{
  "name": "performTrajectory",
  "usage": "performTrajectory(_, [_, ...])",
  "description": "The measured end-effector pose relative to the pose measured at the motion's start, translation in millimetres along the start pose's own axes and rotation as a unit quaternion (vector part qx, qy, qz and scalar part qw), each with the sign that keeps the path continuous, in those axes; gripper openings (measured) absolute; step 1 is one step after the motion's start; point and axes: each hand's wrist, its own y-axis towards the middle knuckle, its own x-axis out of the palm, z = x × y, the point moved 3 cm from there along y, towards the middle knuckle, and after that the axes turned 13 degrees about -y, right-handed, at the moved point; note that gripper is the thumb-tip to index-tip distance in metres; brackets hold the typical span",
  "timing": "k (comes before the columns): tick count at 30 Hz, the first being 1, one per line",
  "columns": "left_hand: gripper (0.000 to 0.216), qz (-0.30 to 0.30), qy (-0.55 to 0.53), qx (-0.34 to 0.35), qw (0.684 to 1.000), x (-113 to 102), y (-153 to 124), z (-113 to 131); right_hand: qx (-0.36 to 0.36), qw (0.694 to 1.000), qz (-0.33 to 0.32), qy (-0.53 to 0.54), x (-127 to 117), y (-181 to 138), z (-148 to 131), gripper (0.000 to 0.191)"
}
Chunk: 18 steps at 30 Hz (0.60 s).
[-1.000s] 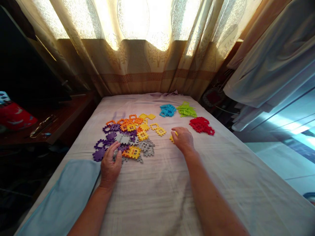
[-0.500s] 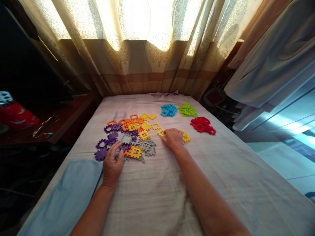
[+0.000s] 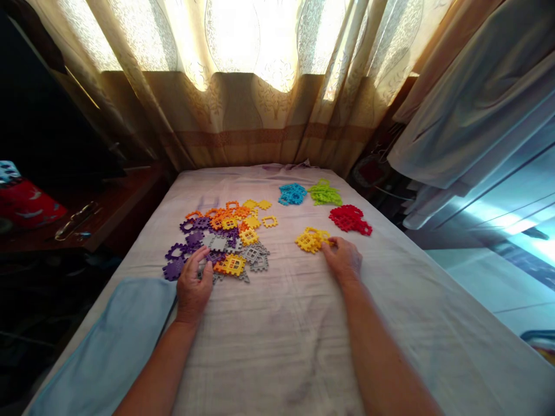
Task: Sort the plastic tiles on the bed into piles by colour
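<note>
A mixed heap of notched plastic building tiles lies on the sheet, with purple tiles (image 3: 176, 268), orange tiles (image 3: 221, 219), grey tiles (image 3: 255, 254) and loose yellow tiles (image 3: 249, 237). My left hand (image 3: 193, 289) rests at the heap's near left edge, thumb and fingers apart, holding nothing I can see. To the right is a separate small yellow pile (image 3: 309, 240). My right hand (image 3: 344, 259) pinches a yellow tile (image 3: 325, 237) at that pile's right edge; the fingers partly hide it.
Blue tiles (image 3: 292, 194), lime green tiles (image 3: 324, 193) and red tiles (image 3: 349, 219) form separate piles toward the far right of the bed (image 3: 277, 335). A light blue cloth (image 3: 108, 335) lies at the left. Curtains (image 3: 243, 115) hang behind, and a wooden cabinet (image 3: 108, 225) stands left.
My right hand has moved right with a yellow tile, from beside the mixed heap to the right edge of the small yellow pile. My left hand has stayed by the heap.
</note>
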Motion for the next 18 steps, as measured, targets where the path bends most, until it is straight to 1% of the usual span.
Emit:
performTrajectory(5, [0.029,0.011,-0.003,-0.011,1.0,0.6,0.6,-0.3,-0.007,1.0,0.011,-0.001,-0.9,-2.9,-4.3,0.032])
performTrajectory(7, [0.029,0.017,-0.01,-0.021,1.0,0.7,1.0,-1.6,-0.022,0.999,0.038,0.007,-6.5,-4.7,-8.0,0.03])
performTrajectory(9, [0.029,0.027,-0.02,-0.041,0.999,0.2,1.1,-3.8,-0.063,0.995,0.073,0.022,-13.6,-9.2,-19.9,0.027])
performTrajectory(11, [0.029,0.038,-0.03,-0.067,0.997,-0.4,0.7,-6.9,-0.133,0.986,0.086,0.041,-19.0,-16.8,-42.3,0.025])
performTrajectory(12, [0.029,0.042,-0.035,-0.078,0.995,-0.5,0.3,-8.3,-0.174,0.98,0.079,0.049,-20.1,-21.4,-56.9,0.024])
performTrajectory(14, [0.03,0.045,-0.044,-0.09,0.994,-0.3,-0.4,-10.8,-0.248,0.966,0.044,0.059,-19.1,-30.9,-89.1,0.023])
performTrajectory(16, [0.031,0.045,-0.051,-0.091,0.993,0.4,-1.0,-12.5,-0.289,0.955,0.004,0.06,-14.8,-38.2,-119.8,0.023])
performTrajectory(18, [0.032,0.047,-0.055,-0.096,0.993,1.2,-1.3,-14.0,-0.3,0.952,-0.026,0.055,-9.3,-42.0,-144.9,0.024])
